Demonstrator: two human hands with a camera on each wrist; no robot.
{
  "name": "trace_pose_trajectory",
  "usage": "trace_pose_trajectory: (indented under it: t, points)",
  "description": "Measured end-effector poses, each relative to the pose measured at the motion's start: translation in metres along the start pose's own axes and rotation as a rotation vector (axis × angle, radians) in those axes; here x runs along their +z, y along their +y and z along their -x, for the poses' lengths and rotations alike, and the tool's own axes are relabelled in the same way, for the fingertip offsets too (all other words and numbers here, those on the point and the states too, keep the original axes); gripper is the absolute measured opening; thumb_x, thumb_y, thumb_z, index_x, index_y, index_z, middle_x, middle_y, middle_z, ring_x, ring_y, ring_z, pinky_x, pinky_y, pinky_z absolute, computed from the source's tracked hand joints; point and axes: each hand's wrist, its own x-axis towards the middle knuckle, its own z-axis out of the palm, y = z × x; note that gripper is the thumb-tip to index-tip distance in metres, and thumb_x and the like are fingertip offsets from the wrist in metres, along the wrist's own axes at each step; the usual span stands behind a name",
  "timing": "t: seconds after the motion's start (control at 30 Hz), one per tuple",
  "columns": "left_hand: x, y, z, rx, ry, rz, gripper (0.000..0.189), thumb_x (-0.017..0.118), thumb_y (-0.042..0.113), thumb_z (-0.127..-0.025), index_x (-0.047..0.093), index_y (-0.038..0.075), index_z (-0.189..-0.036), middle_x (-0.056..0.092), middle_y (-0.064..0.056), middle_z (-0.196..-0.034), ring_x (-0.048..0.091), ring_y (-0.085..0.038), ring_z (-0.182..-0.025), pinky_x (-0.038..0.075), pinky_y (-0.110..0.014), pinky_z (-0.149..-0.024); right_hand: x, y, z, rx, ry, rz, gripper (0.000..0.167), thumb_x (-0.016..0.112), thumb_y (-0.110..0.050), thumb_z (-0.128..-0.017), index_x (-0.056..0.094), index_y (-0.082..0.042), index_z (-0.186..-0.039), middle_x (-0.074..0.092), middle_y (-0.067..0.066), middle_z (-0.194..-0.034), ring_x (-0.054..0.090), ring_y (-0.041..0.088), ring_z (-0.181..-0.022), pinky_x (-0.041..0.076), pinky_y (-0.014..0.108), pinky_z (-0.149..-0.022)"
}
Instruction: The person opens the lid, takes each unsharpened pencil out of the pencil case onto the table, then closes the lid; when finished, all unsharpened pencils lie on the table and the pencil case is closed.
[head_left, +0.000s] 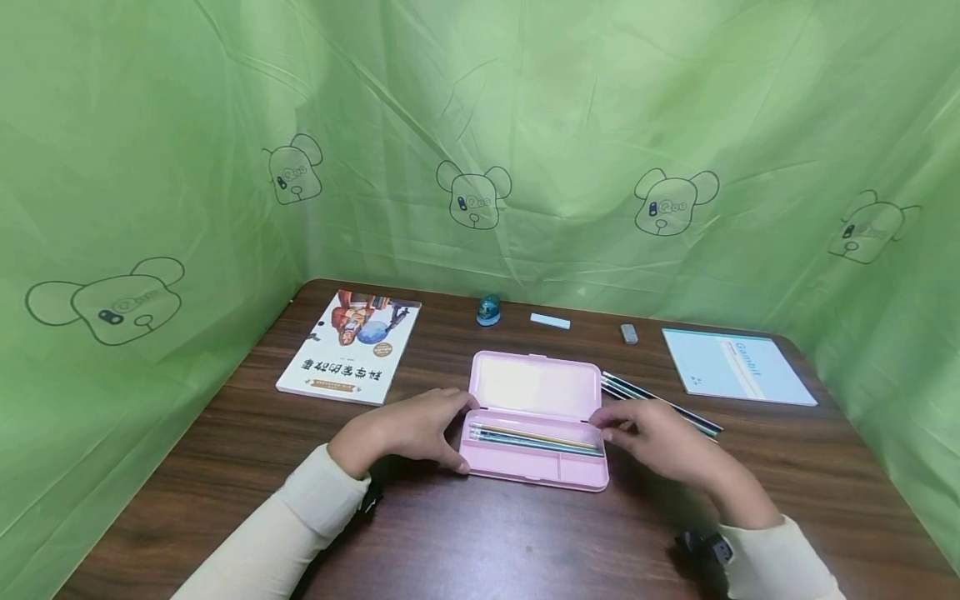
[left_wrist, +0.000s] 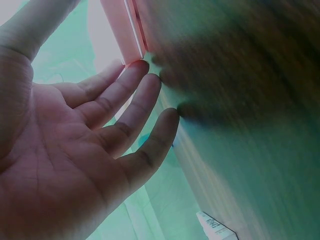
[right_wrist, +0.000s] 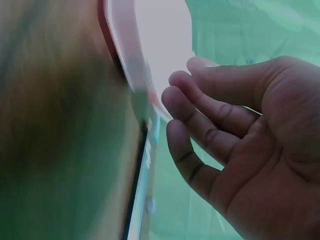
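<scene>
A pink pencil case (head_left: 536, 467) lies with its lid (head_left: 536, 385) raised back on the table in the head view. Inside its rear compartment rest several pencils (head_left: 536, 438), eraser ends to the left. My left hand (head_left: 408, 425) spans the case's left end, thumb at the front corner and fingers near the hinge. Gently bent fingers (left_wrist: 137, 110) reach the case's edge in the left wrist view. At the right end is my right hand (head_left: 652, 433), its fingertips right at the case near the hinge. The right wrist view shows its loosely bent fingers (right_wrist: 200, 125) with nothing between them.
Behind my right hand lie several loose pencils (head_left: 637, 390). A picture-covered book (head_left: 352, 346) is at left, a light-blue notebook (head_left: 738, 367) at right. Along the back are a blue sharpener (head_left: 488, 310), a pale strip (head_left: 550, 321) and a grey eraser (head_left: 628, 334). Green curtains (head_left: 555, 125) enclose the table.
</scene>
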Motion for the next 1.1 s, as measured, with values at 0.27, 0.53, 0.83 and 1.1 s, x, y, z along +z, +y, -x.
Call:
trace_pose_trajectory:
  t: [0.27,0.53,0.83,1.1]
  points:
    - [-0.001,0.000,0.000,0.004,0.001,-0.005,0.080,0.101,0.036,-0.083,0.061,0.007,-0.145,0.069,-0.008,-0.142,0.062,-0.026,-0.136,0.048,-0.050,-0.124,0.023,-0.015,-0.006,-0.024,-0.038,0.041,0.029,0.077,-0.003,-0.102,0.081,-0.007,-0.131,0.084,0.001,-0.122,0.075,0.014,-0.110,0.066,0.044,-0.095]
    - [-0.001,0.001,0.000,0.000,-0.001,-0.005,0.079,0.101,0.036,-0.083,0.062,0.007,-0.145,0.069,-0.007,-0.142,0.062,-0.026,-0.137,0.048,-0.049,-0.124,0.029,-0.014,-0.008,-0.105,-0.047,0.074,0.032,0.074,0.004,-0.100,0.082,-0.007,-0.129,0.083,0.005,-0.125,0.077,0.022,-0.118,0.065,0.048,-0.100]
    - [0.000,0.002,0.001,-0.001,0.000,-0.003,0.079,0.102,0.035,-0.083,0.062,0.007,-0.145,0.069,-0.008,-0.142,0.062,-0.027,-0.137,0.048,-0.050,-0.125,0.031,-0.013,-0.009,-0.131,-0.052,0.068,0.034,0.073,0.007,-0.100,0.084,-0.013,-0.126,0.082,-0.003,-0.117,0.073,0.013,-0.109,0.065,0.039,-0.094]
    - [0.000,0.002,0.002,-0.004,-0.003,-0.005,0.079,0.101,0.035,-0.083,0.062,0.007,-0.145,0.069,-0.008,-0.143,0.061,-0.027,-0.138,0.047,-0.050,-0.125,0.032,-0.012,-0.009,-0.131,-0.059,0.040,0.038,0.070,0.011,-0.098,0.084,-0.012,-0.124,0.081,-0.004,-0.111,0.067,0.006,-0.098,0.063,0.032,-0.086]
